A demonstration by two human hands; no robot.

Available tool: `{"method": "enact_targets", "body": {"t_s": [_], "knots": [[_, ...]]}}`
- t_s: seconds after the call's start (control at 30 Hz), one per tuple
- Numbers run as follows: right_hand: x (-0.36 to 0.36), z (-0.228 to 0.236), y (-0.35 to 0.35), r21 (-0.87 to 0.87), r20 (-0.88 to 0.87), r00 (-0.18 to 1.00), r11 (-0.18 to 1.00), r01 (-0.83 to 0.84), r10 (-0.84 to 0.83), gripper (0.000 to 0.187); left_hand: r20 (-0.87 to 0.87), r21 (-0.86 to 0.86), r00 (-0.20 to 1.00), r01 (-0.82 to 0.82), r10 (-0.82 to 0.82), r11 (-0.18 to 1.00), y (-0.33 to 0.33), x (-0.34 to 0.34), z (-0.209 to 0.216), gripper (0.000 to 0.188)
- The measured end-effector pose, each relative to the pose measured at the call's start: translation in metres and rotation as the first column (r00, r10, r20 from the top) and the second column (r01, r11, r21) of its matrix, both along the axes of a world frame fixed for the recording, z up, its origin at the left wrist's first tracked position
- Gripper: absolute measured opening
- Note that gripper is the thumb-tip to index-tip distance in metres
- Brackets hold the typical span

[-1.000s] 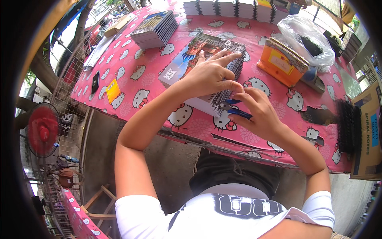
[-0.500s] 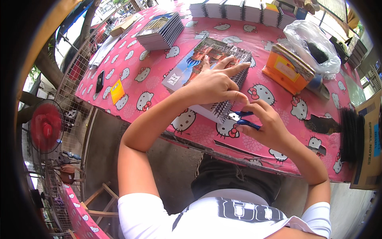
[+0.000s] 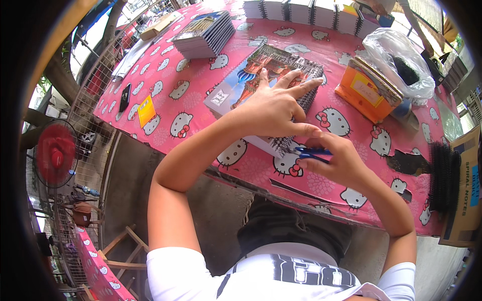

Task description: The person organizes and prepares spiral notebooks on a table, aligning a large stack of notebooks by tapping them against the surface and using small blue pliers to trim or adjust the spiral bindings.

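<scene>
Blue-handled pliers (image 3: 316, 151) show in the head view, held in the right hand (image 3: 335, 156), whose fingers and thumb are partly closed round the grips; the metal nose points left, at the near end of the black spiral binding (image 3: 282, 144). The left hand (image 3: 275, 109) lies spread with fingers splayed, gripping nothing, on the picture cover of the top notebook (image 3: 246, 83); its thumb reaches to the right hand's fingertips, though whether they touch I cannot tell. The notebook rests on the pink patterned desk (image 3: 173, 115), near the front edge.

The step in hand looks like trimming or bending the binding's end; what the nose bites is too small to make out. The next move seems to call for a firm squeeze right at the wire's tip, with the left hand's weight stopping the notebook from sliding.
</scene>
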State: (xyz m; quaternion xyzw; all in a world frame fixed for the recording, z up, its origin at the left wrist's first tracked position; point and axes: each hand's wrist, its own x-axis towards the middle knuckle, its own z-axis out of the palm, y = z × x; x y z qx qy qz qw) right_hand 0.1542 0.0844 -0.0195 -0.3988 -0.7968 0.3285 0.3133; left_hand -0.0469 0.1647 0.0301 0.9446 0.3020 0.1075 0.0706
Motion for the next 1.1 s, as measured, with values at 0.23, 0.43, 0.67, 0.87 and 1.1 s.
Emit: {"method": "enact_targets", "body": {"t_s": [0.23, 0.43, 0.67, 0.87, 1.1], "knots": [[-0.007, -0.007, 0.001, 0.475, 0.112, 0.99, 0.88, 0.019, -0.082, 0.044, 0.066, 0.012, 0.998, 0.01, -0.011, 1.0, 0.0, 0.001, 0.002, 0.047], [0.002, 0.012, 0.022, -0.909, -0.295, 0.943, 0.351, -0.226, -0.156, 0.042, 0.014, -0.001, 1.0, -0.001, 0.001, 1.0, 0.003, -0.002, -0.004, 0.045], [0.004, 0.002, -0.007, 0.282, 0.218, 0.974, 0.959, -0.005, -0.059, 0.047, -0.122, -0.002, 0.991, -0.047, 0.047, 0.999, 0.0, 0.003, 0.003, 0.059], [-0.004, -0.005, -0.001, 0.181, 0.128, 0.99, 0.983, 0.031, -0.055, 0.039, -0.035, -0.011, 0.999, -0.023, 0.022, 1.0, 0.0, 0.002, -0.001, 0.063], [-0.001, -0.004, 0.01, -0.628, -0.06, 0.994, 0.777, 0.036, -0.095, 0.035, -0.009, 0.007, 0.999, -0.041, 0.041, 0.999, -0.001, 0.003, -0.002, 0.049]]}}
